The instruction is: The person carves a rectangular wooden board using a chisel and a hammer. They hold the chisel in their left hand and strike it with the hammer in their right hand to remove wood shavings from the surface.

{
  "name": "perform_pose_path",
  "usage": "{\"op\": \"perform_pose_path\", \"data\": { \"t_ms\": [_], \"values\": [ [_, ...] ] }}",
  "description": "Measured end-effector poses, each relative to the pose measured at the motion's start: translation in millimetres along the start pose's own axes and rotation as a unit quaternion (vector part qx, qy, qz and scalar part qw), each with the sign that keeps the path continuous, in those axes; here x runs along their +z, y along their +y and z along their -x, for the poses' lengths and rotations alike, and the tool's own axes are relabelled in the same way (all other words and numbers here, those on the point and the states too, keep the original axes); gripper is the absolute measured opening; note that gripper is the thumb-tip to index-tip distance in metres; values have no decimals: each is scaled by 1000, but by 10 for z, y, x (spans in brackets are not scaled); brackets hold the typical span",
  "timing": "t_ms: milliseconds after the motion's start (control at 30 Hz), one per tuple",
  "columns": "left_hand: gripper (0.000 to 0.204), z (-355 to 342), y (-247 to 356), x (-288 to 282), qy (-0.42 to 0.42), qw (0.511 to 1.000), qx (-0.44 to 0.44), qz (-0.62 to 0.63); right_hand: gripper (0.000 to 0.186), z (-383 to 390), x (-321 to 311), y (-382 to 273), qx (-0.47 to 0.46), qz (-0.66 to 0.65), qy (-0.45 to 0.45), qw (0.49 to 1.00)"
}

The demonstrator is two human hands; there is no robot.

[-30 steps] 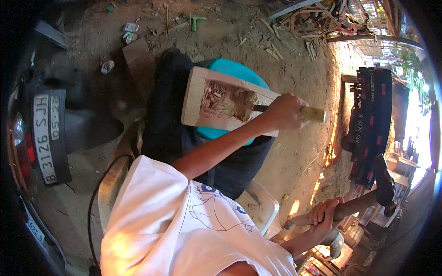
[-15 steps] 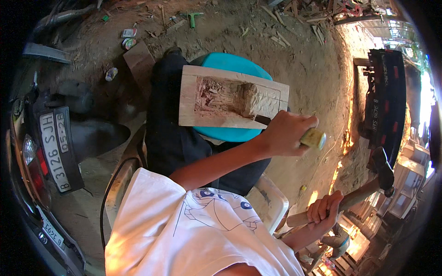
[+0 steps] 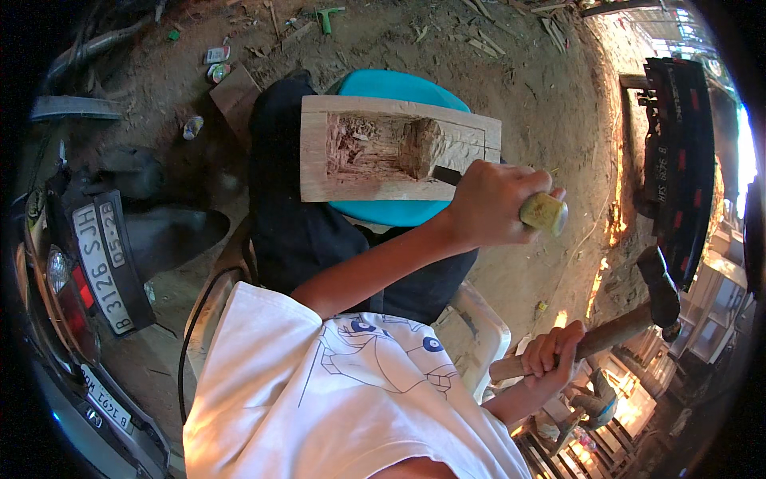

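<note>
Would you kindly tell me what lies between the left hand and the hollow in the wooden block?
In the head view, the dark chisel blade lies there, running from the left hand toward the hollow in the wooden block.

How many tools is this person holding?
2: a chisel in the left hand and a hammer in the right hand. Each hand partly hides its tool.

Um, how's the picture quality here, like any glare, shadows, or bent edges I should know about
Head view: bright glare washes out the far right; head view: sun streaks the dirt ground at right, while the left side lies dimmer; head view: corners go black and the dark vehicle panel bows near the rim; head view: the hollowed wooden block looks fairly sharp.
</note>
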State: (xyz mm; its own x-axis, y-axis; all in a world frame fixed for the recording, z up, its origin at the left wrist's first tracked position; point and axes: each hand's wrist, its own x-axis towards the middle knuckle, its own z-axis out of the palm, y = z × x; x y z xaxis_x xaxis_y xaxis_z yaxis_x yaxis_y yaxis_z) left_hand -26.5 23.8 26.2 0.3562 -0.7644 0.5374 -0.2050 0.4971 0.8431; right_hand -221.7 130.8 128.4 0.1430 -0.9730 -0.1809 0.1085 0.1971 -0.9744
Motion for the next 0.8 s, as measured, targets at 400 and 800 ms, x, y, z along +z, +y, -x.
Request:
{"op": "perform_pose_path", "data": {
  "t_ms": [400, 800],
  "values": [
    [23, 44, -139, 89, -49, 997, 7, -53, 20, 200, 532, 225, -14, 24, 188, 982],
    [20, -91, -239, 142, -3, 996, -5, -94, 37, 260, 556, -56, -65, 9, 34, 997]
  ]
}}
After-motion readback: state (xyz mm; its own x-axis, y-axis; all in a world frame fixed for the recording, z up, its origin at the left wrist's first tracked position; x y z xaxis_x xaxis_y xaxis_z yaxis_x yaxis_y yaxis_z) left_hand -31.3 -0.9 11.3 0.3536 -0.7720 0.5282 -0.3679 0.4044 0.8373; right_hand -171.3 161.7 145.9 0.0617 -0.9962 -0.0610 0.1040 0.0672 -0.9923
